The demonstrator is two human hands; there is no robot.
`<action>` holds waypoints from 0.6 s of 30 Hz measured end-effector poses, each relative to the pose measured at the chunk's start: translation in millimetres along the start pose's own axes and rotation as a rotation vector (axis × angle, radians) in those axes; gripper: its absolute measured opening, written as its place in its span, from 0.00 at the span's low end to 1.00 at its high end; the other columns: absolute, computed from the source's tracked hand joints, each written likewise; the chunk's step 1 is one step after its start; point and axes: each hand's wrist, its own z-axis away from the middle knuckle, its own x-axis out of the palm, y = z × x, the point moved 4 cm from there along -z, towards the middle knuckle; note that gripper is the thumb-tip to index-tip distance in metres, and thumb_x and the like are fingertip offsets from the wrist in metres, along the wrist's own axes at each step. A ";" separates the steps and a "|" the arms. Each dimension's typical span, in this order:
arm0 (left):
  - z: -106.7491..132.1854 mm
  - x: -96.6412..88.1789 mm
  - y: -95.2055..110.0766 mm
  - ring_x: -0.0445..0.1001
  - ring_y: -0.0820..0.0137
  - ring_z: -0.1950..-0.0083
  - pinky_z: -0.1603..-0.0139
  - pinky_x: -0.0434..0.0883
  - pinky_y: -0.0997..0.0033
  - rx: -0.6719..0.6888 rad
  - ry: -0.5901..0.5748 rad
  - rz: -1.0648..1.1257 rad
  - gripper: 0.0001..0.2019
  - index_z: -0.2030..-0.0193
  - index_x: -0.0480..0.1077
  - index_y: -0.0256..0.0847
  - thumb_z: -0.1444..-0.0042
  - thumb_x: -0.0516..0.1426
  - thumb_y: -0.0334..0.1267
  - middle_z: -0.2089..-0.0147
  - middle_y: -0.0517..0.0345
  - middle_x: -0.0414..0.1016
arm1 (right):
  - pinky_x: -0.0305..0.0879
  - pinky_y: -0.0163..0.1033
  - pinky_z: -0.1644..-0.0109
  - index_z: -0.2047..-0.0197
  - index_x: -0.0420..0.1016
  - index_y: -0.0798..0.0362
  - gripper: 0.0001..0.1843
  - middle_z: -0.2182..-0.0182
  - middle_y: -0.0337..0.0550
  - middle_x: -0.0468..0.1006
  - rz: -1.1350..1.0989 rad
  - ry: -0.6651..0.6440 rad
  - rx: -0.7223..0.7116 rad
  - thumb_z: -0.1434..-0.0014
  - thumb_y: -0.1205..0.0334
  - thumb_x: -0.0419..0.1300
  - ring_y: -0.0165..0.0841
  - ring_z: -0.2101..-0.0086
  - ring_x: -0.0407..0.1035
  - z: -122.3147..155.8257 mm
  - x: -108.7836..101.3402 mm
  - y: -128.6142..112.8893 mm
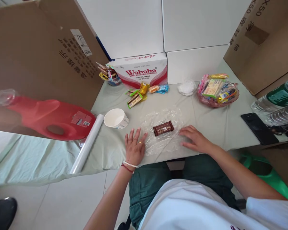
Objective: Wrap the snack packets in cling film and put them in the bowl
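A brown wrapped snack bar [163, 128] lies in the middle of a clear plastic film sheet [158, 145] spread on the pale green tablecloth [211, 121]. My left hand [134, 146] lies flat with fingers spread at the sheet's left edge, touching it. My right hand [194, 139] rests flat on the sheet's right edge, fingers stretched toward the bar. Neither hand holds anything.
A film roll [87, 143] and a white paper cup [116, 118] lie left of my hand, beside a red jug [55, 118]. Loose snacks [138, 95], a Wahaha carton [141, 70], a snack basket [217, 91], a phone [259, 128] and water bottles [276, 100] stand around.
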 end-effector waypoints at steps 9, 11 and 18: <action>8.2 -5.6 -8.9 0.61 0.58 0.24 0.21 0.50 0.44 0.127 -0.464 0.366 0.34 0.29 0.64 0.45 0.46 0.57 0.36 0.27 0.48 0.66 | 0.71 0.47 0.47 0.55 0.79 0.49 0.14 0.56 0.47 0.81 -0.185 0.080 0.191 0.28 0.54 0.54 0.38 0.55 0.73 15.1 1.5 6.7; 4.3 -4.4 -7.6 0.67 0.57 0.27 0.22 0.53 0.45 0.064 -0.399 0.383 0.22 0.40 0.73 0.47 0.42 0.58 0.42 0.31 0.49 0.72 | 0.71 0.43 0.53 0.56 0.78 0.49 0.15 0.62 0.43 0.81 -0.273 0.036 0.323 0.30 0.50 0.54 0.36 0.61 0.74 -3.3 -7.6 10.7; -32.0 5.5 -21.3 0.79 0.66 0.61 0.55 0.74 0.66 -0.351 -0.151 0.478 0.18 0.63 0.73 0.45 0.33 0.49 0.53 0.63 0.56 0.83 | 0.62 0.34 0.71 0.58 0.75 0.52 0.19 0.73 0.36 0.74 -0.432 -0.047 0.615 0.37 0.44 0.56 0.29 0.76 0.64 -61.7 -21.7 47.0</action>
